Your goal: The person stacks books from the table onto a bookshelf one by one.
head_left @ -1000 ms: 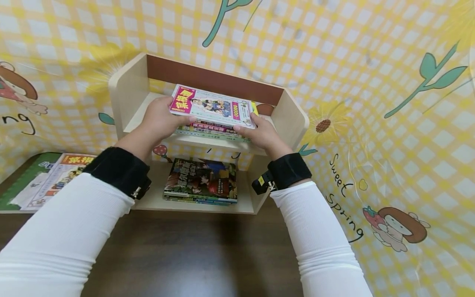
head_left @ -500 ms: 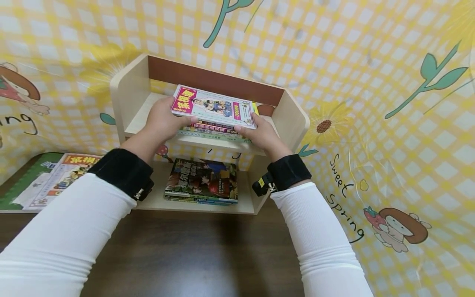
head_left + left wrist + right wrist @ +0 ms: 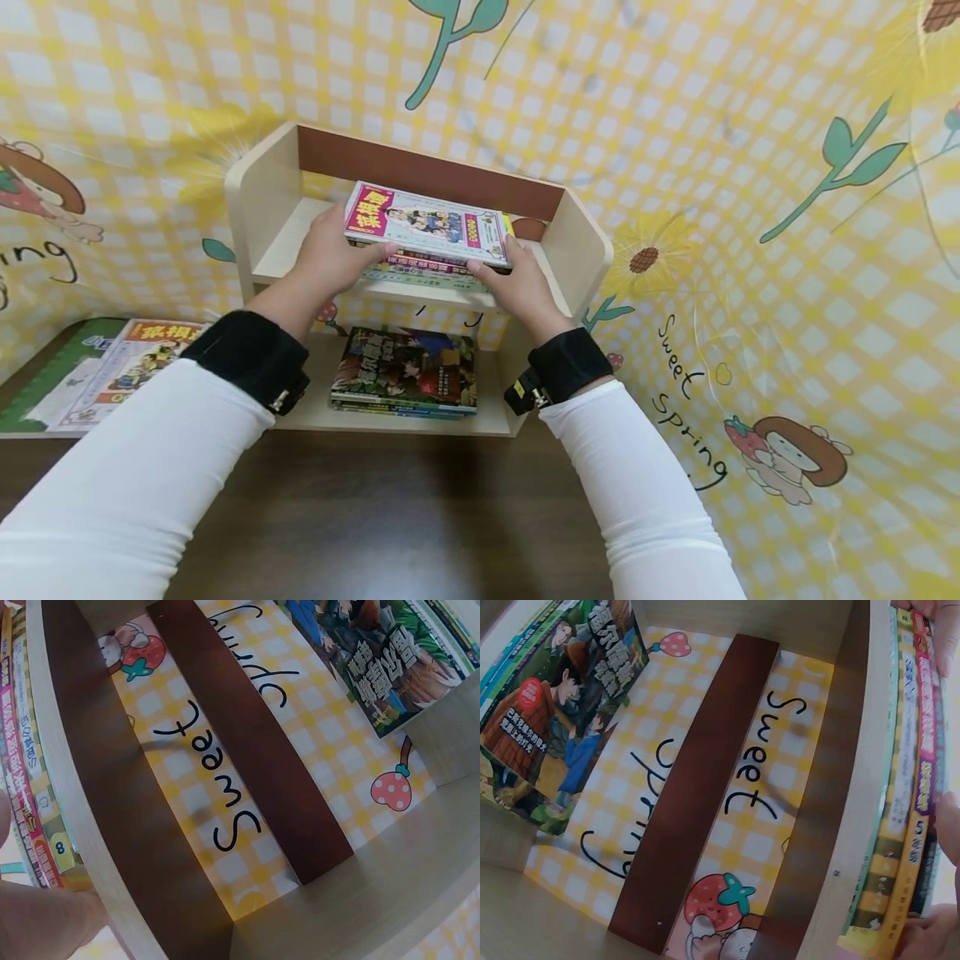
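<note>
The head view showed a pink-and-white magazine lying on top of a stack of books on the upper shelf of a small wooden bookshelf. The left hand gripped the magazine's left edge, thumb curled over the near corner, and the right hand pinched its right near corner, thumb on top. The right wrist view showed the spines of the stack, at least four books under the top one, though an exact count could not be told. On the lower shelf, at 6 o'clock from the magazine, lay a second stack topped by a dark illustrated comic, with about three volumes visible at the edges. The shelf unit held two compartments. It stood on a dark wooden table against a yellow checked backdrop. At 8 o'clock from the shelf, two more magazines lay flat on the table, an orange-titled one over a green one.
</note>
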Demonstrator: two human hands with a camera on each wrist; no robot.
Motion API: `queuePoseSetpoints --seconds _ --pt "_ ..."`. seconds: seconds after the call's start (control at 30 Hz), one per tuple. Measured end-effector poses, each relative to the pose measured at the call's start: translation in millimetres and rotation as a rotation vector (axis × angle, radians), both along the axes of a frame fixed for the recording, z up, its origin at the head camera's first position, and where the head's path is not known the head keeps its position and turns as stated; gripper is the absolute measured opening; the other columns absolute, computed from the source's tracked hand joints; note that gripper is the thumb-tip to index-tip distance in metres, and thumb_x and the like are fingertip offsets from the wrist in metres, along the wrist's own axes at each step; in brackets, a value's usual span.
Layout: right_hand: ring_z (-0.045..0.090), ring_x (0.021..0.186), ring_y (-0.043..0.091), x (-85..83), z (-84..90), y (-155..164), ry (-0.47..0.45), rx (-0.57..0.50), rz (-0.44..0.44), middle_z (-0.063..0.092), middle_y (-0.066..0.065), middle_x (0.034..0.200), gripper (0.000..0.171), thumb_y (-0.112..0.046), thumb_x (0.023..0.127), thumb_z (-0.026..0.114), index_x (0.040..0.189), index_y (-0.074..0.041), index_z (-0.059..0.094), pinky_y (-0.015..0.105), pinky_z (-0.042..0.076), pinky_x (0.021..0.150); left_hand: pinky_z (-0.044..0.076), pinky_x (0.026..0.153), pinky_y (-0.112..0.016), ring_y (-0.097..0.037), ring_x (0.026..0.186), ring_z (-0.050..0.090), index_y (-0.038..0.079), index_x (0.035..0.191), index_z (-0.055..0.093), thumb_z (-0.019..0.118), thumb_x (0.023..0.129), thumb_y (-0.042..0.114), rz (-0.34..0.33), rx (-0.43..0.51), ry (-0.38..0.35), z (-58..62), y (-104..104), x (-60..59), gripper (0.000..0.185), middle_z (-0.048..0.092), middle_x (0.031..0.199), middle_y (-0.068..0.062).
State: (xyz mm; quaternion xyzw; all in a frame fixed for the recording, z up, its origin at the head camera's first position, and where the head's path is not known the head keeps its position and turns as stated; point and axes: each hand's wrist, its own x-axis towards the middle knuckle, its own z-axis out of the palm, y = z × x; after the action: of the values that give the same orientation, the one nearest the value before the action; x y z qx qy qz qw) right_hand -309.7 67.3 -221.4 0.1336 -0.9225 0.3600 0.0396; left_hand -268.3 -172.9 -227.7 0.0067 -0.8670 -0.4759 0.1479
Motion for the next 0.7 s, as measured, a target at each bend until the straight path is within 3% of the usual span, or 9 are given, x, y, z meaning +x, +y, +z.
queuePoseSetpoints --seconds 0.13,0.23,0.37,0.43,0.53,0.6,0.63,0.7 --pt "0.003 0.149 0.022 17.2 -3.8 4 0.087 0.010 0.039 0.013 0.006 0.162 0.085 -0.041 0.092 0.063 0.156 -0.013 0.014 0.042 0.011 0.119 0.017 0.114 -0.058 -0.040 0.145 0.013 0.006 0.155 0.011 0.067 0.090 0.037 0.026 -0.044 0.052 -9.0 -12 18.4 0.091 0.010 0.159 -0.020" --pt "0.002 0.149 0.025 37.7 -11.7 11 0.160 0.033 0.092 0.009 0.008 0.162 0.089 -0.038 0.090 0.068 0.156 -0.011 0.014 0.044 0.009 0.119 0.016 0.113 -0.060 -0.040 0.145 0.013 0.007 0.155 0.014 0.070 0.088 0.034 0.023 -0.096 0.146 -21.7 -24 45.4 0.092 0.012 0.159 -0.019" --pt "0.007 0.148 0.028 69.6 -26.5 21 0.204 0.074 0.170 0.008 0.009 0.162 0.093 -0.036 0.084 0.074 0.155 -0.012 0.019 0.050 0.015 0.117 0.030 0.106 -0.063 -0.046 0.132 0.033 0.003 0.150 0.030 0.077 0.083 0.018 0.044 -0.149 0.305 -48.7 -41 85.4 0.084 0.029 0.151 -0.024" --pt "0.010 0.147 0.030 85.3 -34.8 27 0.189 0.085 0.210 0.008 0.009 0.162 0.093 -0.035 0.083 0.076 0.155 -0.013 0.020 0.053 0.019 0.115 0.040 0.106 -0.044 -0.044 0.124 0.040 0.001 0.146 0.037 0.079 0.079 0.009 0.082 -0.142 0.366 -64.2 -51 103.0 0.079 0.038 0.143 -0.024" --pt "0.014 0.146 0.032 106.0 -48.6 35 0.142 0.071 0.244 0.007 0.008 0.162 0.094 -0.031 0.081 0.079 0.154 -0.015 0.023 0.055 0.024 0.113 0.040 0.097 -0.013 -0.020 0.119 0.045 0.001 0.142 0.044 0.078 0.077 0.002 0.162 -0.089 0.402 -87.7 -69 122.2 0.073 0.045 0.132 -0.021" --pt "0.016 0.145 0.033 117.3 -59.1 38 0.111 0.061 0.250 0.008 0.007 0.162 0.094 -0.030 0.079 0.080 0.154 -0.016 0.024 0.055 0.026 0.112 0.032 0.086 0.001 -0.004 0.115 0.041 0.002 0.142 0.044 0.075 0.080 0.002 0.229 -0.062 0.378 -103.3 -84 129.9 0.070 0.045 0.129 -0.020" --pt "0.016 0.145 0.034 122.7 -64.5 40 0.094 0.052 0.252 0.008 0.007 0.162 0.095 -0.029 0.079 0.081 0.154 -0.016 0.025 0.056 0.027 0.111 0.032 0.085 0.001 0.000 0.114 0.040 0.002 0.143 0.042 0.073 0.082 0.003 0.258 -0.045 0.350 -110.9 -92 132.3 0.069 0.044 0.130 -0.021" --pt "0.017 0.145 0.035 133.2 -75.8 43 0.063 0.042 0.241 0.009 0.006 0.162 0.096 -0.029 0.077 0.082 0.154 -0.018 0.026 0.057 0.028 0.110 0.033 0.083 0.001 -0.004 0.116 0.042 0.004 0.147 0.038 0.069 0.086 0.009 0.300 -0.035 0.272 -125.4 -108 132.7 0.068 0.042 0.132 -0.022"
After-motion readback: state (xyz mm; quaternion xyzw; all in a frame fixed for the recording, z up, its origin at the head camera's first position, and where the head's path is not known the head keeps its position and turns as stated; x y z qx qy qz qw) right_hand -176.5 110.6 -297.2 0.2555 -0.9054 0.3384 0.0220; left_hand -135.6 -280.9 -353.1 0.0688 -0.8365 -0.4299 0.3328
